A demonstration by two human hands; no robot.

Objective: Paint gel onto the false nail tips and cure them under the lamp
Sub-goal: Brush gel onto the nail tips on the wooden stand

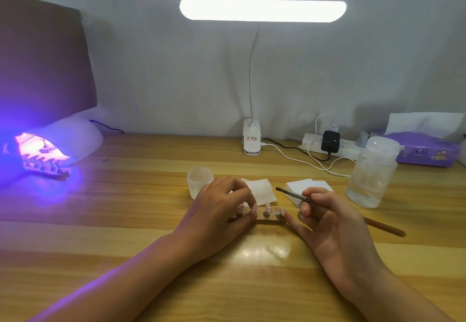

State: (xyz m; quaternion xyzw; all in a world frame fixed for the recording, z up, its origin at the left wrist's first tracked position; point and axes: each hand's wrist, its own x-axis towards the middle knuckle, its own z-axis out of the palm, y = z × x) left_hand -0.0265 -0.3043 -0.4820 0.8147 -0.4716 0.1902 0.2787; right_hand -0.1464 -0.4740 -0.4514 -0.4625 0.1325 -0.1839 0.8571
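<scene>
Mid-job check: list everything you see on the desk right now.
curing lamp: one, white, glowing purple, far left
second strip: one, at curing lamp's mouth
desk lamp: one, white, lit, back centre
jar: one, clear, left of pads
pads: two piles, white, centre
bottle: one, clear, right
power strip: one, white, back right
tissue box: one, purple, far right
tip holder: one, front centre
nail tips: four visible, pink, on tip holder
brush: one, dark bristles, right of centre
left hand: pinches tip holder's left end
right hand: grips brush
</scene>
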